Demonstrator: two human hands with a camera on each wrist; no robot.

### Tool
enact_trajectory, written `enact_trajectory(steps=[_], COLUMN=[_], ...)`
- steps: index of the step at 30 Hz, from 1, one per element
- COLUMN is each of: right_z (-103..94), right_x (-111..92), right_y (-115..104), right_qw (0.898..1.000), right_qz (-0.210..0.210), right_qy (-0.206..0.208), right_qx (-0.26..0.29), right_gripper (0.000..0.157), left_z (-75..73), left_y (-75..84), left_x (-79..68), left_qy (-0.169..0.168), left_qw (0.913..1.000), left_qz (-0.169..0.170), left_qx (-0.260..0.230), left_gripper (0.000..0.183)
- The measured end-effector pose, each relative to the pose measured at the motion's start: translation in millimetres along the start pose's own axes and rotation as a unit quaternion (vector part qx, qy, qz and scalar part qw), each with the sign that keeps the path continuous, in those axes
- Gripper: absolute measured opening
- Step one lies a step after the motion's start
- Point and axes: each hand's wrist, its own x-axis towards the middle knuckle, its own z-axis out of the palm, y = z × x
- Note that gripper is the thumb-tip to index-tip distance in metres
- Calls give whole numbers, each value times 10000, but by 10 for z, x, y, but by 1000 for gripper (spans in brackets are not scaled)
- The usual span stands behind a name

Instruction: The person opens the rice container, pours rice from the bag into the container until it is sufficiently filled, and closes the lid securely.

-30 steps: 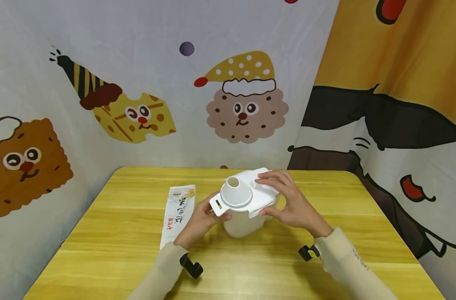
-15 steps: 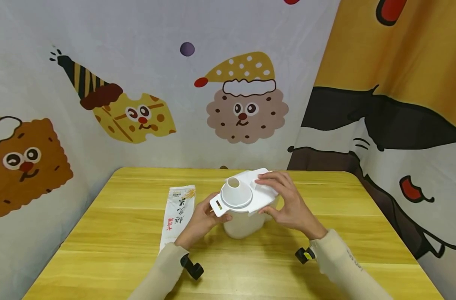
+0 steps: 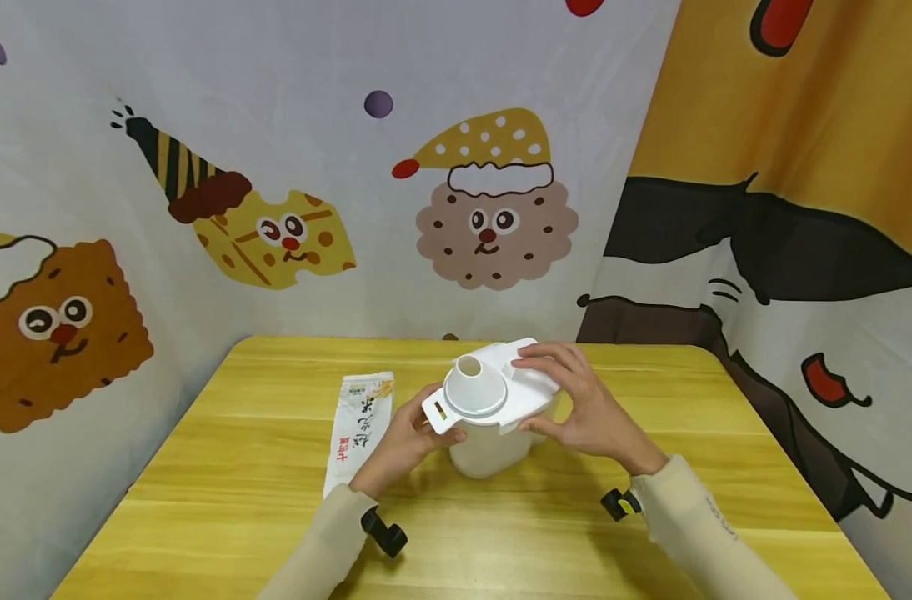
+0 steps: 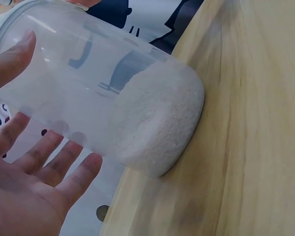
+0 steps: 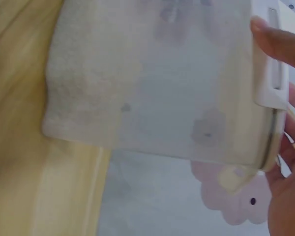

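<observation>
A translucent storage canister [image 3: 480, 454] stands on the table, with white grainy or powdery contents [image 4: 160, 110] heaped at its bottom. Its white lid [image 3: 529, 388] bears a cone-shaped cap [image 3: 474, 388] with an open top and has slotted side flaps. My left hand [image 3: 402, 440] holds the canister's left side near the top, its thumb on the near wall and its fingertips against the opposite wall. At the lid's right end, my right hand [image 3: 582, 408] grips with the thumb on a slotted side flap [image 5: 274, 64] and the fingers over the far edge.
A white packet [image 3: 360, 425] with black and red lettering lies left of the canister, partly behind my left forearm. The wooden table [image 3: 238, 500] meets a cartoon-printed cloth [image 3: 396, 308] at its back edge.
My right hand and forearm shift slightly left, then back right, still at the lid. The left hand stays at the canister. The whole head view has shifted a little.
</observation>
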Motion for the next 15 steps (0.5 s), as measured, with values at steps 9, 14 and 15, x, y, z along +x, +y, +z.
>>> enact_trajectory(steps=[9,14,15], right_z=[-180,-266,-279], right_x=[99,191,212], right_y=[-40,-74,-79], right_qw=[9985,9969,9963], right_qz=[25,17,21], right_qy=[-530,-729,-786], right_qx=[-162,-308,-335], right_gripper=[76,77,77], left_z=[-60,-138,-155], left_y=[18,89,103], left_x=[-60,-128,-136], left_qy=[-165,-585,-639], left_qw=[9996,9983,9979], left_qz=[55,-75,-70], left_qx=[204,-30,-53], left_gripper=[76,82,80])
